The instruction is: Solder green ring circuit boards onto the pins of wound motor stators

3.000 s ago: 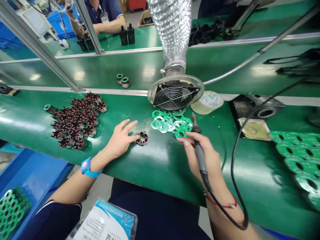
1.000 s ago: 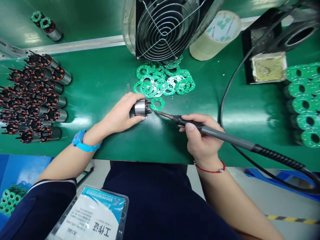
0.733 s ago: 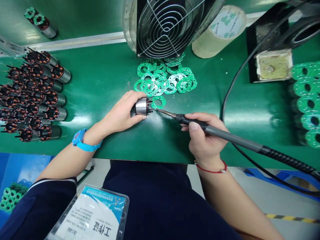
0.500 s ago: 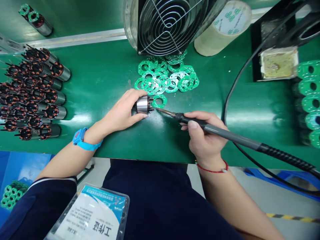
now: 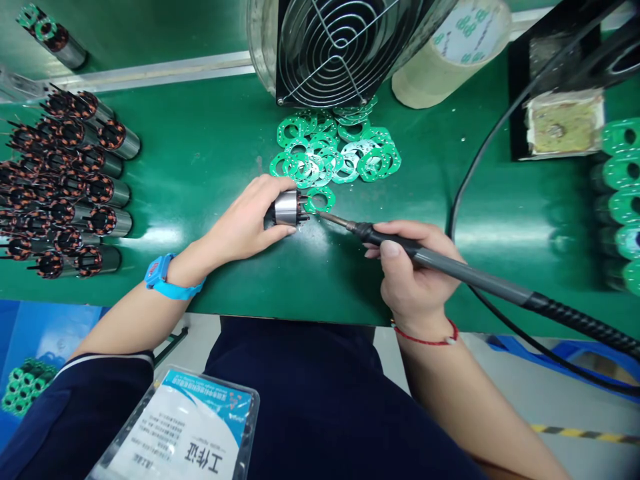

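My left hand (image 5: 250,217) is closed round a motor stator (image 5: 287,208), a silver cylinder lying on its side with its pins facing right. My right hand (image 5: 417,267) grips a soldering iron (image 5: 445,265) like a pen. Its metal tip points left and sits close to the pin end of the stator; I cannot tell whether they touch. One green ring-shaped circuit board (image 5: 321,199) lies flat just behind the tip, beside the pins. Past it is a loose pile of similar green ring boards (image 5: 310,160).
Many stators (image 5: 65,193) stand grouped at the left. A fan (image 5: 340,50) with a wire grille is at the back, beside a pale roll (image 5: 445,60). A soldering sponge (image 5: 565,123) and stacked green boards (image 5: 623,203) are at right. The iron's black cable (image 5: 463,180) loops across the table.
The soldering iron's tip and my right hand have shifted slightly right in view. My left hand keeps its hold on the stator. The whole view has moved a little.
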A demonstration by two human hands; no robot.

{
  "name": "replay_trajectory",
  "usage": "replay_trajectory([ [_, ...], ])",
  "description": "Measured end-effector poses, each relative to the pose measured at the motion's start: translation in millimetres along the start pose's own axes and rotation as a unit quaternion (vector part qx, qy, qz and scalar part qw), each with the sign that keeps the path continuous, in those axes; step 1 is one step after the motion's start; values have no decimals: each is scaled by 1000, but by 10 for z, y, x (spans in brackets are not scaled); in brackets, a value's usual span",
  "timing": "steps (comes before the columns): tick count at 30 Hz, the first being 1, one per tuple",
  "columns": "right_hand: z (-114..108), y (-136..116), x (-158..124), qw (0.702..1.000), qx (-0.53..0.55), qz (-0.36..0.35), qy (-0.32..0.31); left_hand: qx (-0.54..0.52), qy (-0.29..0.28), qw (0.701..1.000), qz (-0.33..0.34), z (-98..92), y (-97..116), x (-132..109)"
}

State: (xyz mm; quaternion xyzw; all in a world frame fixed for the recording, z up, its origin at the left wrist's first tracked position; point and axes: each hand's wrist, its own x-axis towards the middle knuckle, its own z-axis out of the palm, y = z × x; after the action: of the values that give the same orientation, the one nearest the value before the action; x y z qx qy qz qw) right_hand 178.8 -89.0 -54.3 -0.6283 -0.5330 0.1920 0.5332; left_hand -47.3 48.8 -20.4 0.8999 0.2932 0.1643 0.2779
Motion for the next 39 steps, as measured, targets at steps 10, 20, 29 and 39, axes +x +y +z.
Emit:
replay_trajectory([
  [10,29,-121,79,996,-73,-45,0,6,-15,1000,-12,-22,25,16],
  [20,148,-346,287,989,-76,40,-124,-212,28,969,-124,31,65,-34],
  [29,461,-377,294,996,67,37,-38,-84,-73,993,23,2,47,-45],
  [39,417,-407,172,989,-23,-65,-129,-76,-116,989,41,-115,37,-54],
])
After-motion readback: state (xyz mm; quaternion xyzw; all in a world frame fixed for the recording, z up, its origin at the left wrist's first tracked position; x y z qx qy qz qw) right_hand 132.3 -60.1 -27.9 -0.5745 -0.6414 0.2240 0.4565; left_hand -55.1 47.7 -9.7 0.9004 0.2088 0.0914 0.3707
